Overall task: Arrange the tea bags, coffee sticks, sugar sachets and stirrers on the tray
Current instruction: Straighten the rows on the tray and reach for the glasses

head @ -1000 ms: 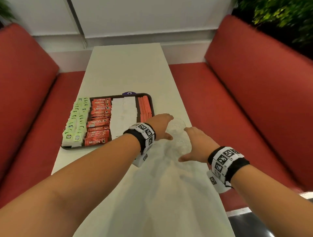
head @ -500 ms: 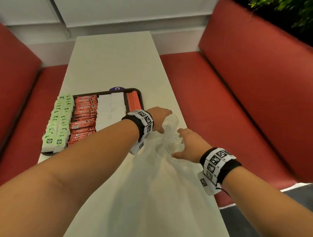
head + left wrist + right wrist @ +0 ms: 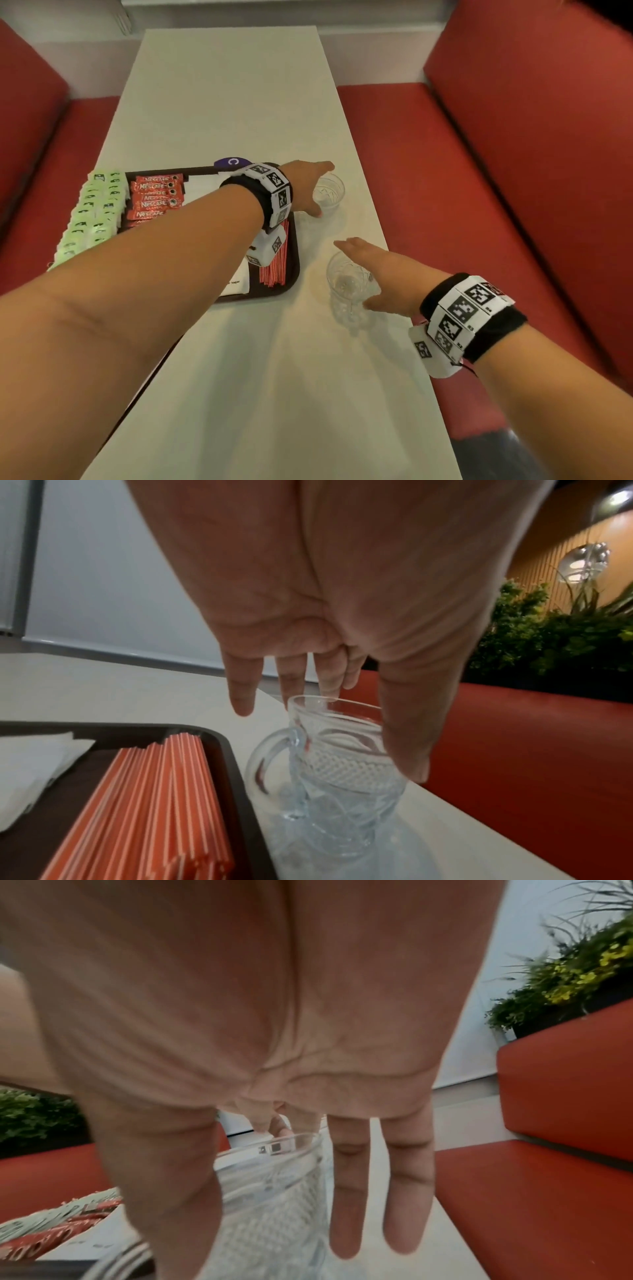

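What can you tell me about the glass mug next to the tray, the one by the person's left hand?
The glass mug is clear, with a smooth rim, a curved handle facing the tray and a cut diamond pattern on its wall. It looks empty. It stands upright on the white table, just off the tray's right edge, beside the orange striped stirrers. The left hand reaches over it, fingers straight, thumb down along its side; whether skin touches glass is unclear.
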Tool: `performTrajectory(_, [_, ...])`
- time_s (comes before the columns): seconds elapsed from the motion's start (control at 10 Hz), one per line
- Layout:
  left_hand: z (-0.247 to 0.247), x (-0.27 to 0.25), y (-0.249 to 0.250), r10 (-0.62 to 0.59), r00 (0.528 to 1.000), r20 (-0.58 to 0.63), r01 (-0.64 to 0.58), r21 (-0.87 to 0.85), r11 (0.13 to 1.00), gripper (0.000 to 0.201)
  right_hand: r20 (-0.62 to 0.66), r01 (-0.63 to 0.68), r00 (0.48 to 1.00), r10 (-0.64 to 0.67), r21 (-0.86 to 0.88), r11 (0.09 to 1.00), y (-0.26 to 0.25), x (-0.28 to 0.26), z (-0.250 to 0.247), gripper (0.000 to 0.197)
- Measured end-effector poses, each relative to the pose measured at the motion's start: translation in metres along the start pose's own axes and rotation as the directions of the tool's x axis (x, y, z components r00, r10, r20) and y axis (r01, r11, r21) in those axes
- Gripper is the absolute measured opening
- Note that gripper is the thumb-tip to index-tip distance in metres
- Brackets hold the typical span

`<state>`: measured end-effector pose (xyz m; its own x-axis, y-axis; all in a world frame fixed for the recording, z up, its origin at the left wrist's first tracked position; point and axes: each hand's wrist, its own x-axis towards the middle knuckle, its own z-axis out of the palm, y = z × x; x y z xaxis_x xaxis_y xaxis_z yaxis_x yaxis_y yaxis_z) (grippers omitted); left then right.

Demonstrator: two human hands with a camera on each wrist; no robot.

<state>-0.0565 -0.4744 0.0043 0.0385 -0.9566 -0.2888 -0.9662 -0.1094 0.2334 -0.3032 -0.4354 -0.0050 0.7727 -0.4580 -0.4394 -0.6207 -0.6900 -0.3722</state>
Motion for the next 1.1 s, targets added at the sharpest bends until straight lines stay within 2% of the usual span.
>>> performTrajectory(0.1, [0.000, 0.010, -0.007, 0.002, 0.999, -0.033, -0.003, -0.042, 0.999, 0.097, -0.039, -0.010, 0.999, 0.011, 0.002, 1.000, -0.002, 0.017, -0.004, 0.104])
performTrajectory(0.2, [-0.002, 0.018, -0.013, 0.002, 0.999, -0.050, -0.005, -0.063, 0.998, 0.095, -0.120, -0.075, 0.989, 0.082, 0.061, 0.995, -0.006, 0.035, -0.011, 0.103])
performTrajectory(0.3, [-0.005, 0.023, -0.017, -0.015, 0.998, -0.065, 0.010, -0.071, 0.997, 0.096, -0.214, -0.158, 0.959, 0.186, 0.140, 0.977, -0.012, 0.053, -0.014, 0.104])
performTrajectory(0.5, [-0.005, 0.028, -0.026, -0.021, 0.997, -0.080, 0.014, -0.083, 0.996, 0.097, -0.304, -0.221, 0.898, 0.320, 0.317, 0.922, -0.025, 0.076, -0.011, 0.099])
performTrajectory(0.7, [-0.007, 0.028, -0.030, -0.008, 0.999, -0.047, 0.005, -0.060, 0.998, 0.099, -0.287, -0.232, 0.886, 0.365, 0.406, 0.884, -0.035, 0.086, -0.007, 0.089])
performTrajectory(0.8, [-0.009, 0.026, -0.029, -0.018, 0.999, -0.029, 0.016, -0.058, 0.998, 0.099, -0.287, -0.238, 0.884, 0.368, 0.402, 0.884, -0.037, 0.086, -0.008, 0.090])
performTrajectory(1.0, [-0.012, 0.020, -0.026, -0.015, 0.999, -0.029, 0.014, -0.051, 0.999, 0.096, -0.272, -0.248, 0.891, 0.363, 0.378, 0.892, -0.041, 0.083, -0.010, 0.095])
performTrajectory(1.1, [-0.016, 0.015, -0.023, -0.005, 0.998, -0.066, 0.000, -0.066, 0.998, 0.095, -0.260, -0.238, 0.901, 0.348, 0.374, 0.896, -0.043, 0.080, -0.015, 0.109])
